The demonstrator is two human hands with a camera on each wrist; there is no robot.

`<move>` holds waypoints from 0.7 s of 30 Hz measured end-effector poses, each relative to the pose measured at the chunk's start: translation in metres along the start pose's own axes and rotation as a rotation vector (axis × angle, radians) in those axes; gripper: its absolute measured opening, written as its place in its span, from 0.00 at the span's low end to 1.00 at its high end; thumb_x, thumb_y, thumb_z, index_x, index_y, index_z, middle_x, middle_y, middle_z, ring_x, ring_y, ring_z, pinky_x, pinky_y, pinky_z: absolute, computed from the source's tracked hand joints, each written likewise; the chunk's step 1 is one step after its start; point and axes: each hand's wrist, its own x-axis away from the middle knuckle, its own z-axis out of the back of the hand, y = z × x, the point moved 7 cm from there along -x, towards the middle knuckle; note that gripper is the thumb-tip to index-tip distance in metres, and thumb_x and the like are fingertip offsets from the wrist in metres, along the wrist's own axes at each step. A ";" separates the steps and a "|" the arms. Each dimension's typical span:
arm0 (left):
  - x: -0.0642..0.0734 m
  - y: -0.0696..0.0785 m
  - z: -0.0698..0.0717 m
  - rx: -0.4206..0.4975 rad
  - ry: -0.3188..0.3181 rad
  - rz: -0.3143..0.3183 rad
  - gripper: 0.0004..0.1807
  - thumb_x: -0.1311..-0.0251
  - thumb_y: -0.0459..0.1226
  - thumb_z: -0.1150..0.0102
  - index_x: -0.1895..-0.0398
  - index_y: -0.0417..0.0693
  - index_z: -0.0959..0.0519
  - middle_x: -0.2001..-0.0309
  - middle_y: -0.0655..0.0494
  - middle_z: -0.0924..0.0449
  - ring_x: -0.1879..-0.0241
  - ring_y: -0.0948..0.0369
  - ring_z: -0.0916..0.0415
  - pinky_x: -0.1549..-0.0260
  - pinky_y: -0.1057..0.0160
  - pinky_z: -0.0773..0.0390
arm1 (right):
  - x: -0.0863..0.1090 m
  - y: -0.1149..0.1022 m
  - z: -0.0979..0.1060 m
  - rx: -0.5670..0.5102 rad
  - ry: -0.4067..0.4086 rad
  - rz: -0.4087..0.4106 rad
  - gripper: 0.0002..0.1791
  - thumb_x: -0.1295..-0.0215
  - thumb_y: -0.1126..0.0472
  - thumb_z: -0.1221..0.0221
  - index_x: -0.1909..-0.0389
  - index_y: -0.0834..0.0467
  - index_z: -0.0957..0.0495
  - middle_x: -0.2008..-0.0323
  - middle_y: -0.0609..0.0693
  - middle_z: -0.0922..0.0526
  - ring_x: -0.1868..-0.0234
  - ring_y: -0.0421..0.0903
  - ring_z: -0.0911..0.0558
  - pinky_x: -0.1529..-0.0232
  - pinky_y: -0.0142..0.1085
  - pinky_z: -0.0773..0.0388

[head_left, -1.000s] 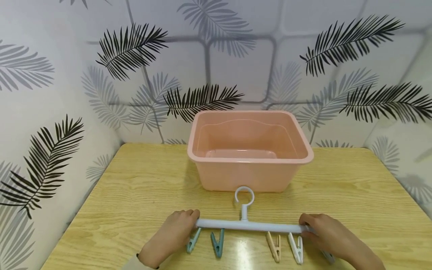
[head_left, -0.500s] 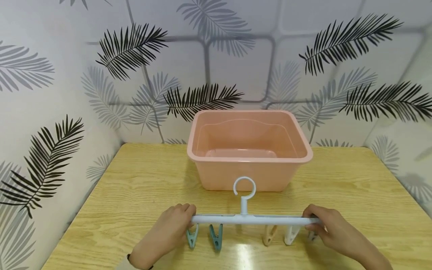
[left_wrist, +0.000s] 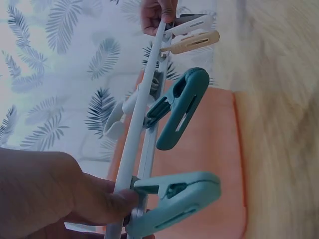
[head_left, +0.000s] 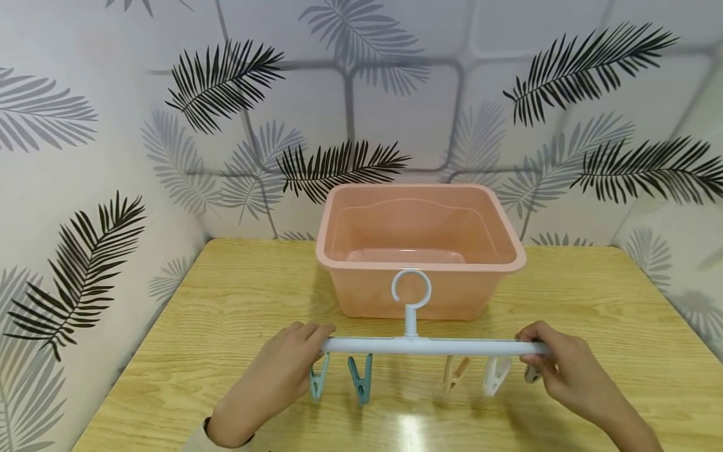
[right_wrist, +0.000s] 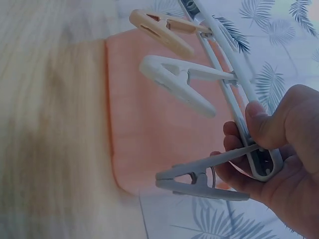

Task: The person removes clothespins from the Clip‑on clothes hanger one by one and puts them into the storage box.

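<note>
A pale blue clip hanger (head_left: 463,346) is held level above the table by both hands, its round hook pointing up. My left hand (head_left: 285,364) grips one end of the bar, and my right hand (head_left: 565,364) grips the other, thumb pressed on the bar. Beneath the left half hang a light teal clip (left_wrist: 202,187) beside my left thumb and a dark teal clip (left_wrist: 197,84). Toward the right hang a beige clip (right_wrist: 169,42), a white clip (right_wrist: 184,94) and a grey clip (right_wrist: 172,180), the last right at my right fingers.
A pink plastic basin (head_left: 367,295) stands at the back middle of the wooden table (head_left: 243,289), behind the hanger; the hook overlaps its front wall in the head view. A leaf-patterned curtain (head_left: 407,113) surrounds the table at the back and sides.
Both hands have raised the hanger from low over the table. Its bar and hook sit higher in the head view, and the clips now dangle below. The basin has stayed put.
</note>
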 end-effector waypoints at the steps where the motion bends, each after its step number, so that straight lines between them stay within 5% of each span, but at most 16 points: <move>1: -0.001 0.002 0.003 -0.002 0.008 -0.009 0.16 0.44 0.26 0.36 0.52 0.41 0.24 0.62 0.52 0.19 0.68 0.58 0.25 0.68 0.60 0.23 | -0.002 -0.001 0.002 -0.003 0.015 0.002 0.13 0.45 0.77 0.39 0.61 0.63 0.28 0.72 0.48 0.21 0.81 0.33 0.22 0.80 0.22 0.27; 3: -0.005 0.005 0.007 -0.005 0.026 -0.027 0.12 0.41 0.29 0.38 0.53 0.40 0.22 0.61 0.52 0.18 0.66 0.58 0.24 0.65 0.59 0.22 | -0.005 -0.003 0.006 0.004 0.042 0.011 0.06 0.38 0.67 0.43 0.61 0.64 0.28 0.72 0.50 0.21 0.81 0.33 0.22 0.81 0.21 0.27; 6: -0.012 0.011 0.011 -0.020 0.032 -0.036 0.08 0.35 0.35 0.42 0.56 0.40 0.20 0.62 0.52 0.18 0.64 0.57 0.22 0.61 0.57 0.22 | -0.008 -0.006 0.011 0.029 0.074 0.014 0.12 0.36 0.59 0.47 0.61 0.65 0.28 0.71 0.51 0.20 0.81 0.33 0.23 0.81 0.21 0.28; 11: -0.024 0.016 0.010 -0.087 0.052 -0.028 0.15 0.33 0.45 0.45 0.55 0.42 0.22 0.60 0.52 0.18 0.58 0.53 0.21 0.54 0.53 0.24 | -0.014 -0.012 0.018 0.056 0.129 -0.003 0.09 0.36 0.62 0.44 0.61 0.65 0.27 0.73 0.51 0.20 0.82 0.34 0.23 0.82 0.21 0.29; 16: -0.032 0.013 0.016 -0.251 0.134 0.009 0.20 0.34 0.53 0.47 0.57 0.44 0.25 0.64 0.51 0.20 0.60 0.51 0.21 0.57 0.48 0.24 | -0.025 -0.018 0.026 0.076 0.184 0.019 0.07 0.38 0.71 0.40 0.62 0.67 0.26 0.69 0.56 0.19 0.81 0.33 0.22 0.82 0.21 0.29; 21: -0.042 0.009 0.025 -0.347 0.230 0.018 0.24 0.29 0.55 0.60 0.68 0.44 0.29 0.72 0.51 0.27 0.68 0.50 0.25 0.64 0.49 0.26 | -0.038 -0.019 0.032 0.095 0.194 0.054 0.13 0.35 0.60 0.43 0.61 0.67 0.26 0.70 0.55 0.19 0.80 0.31 0.22 0.81 0.21 0.29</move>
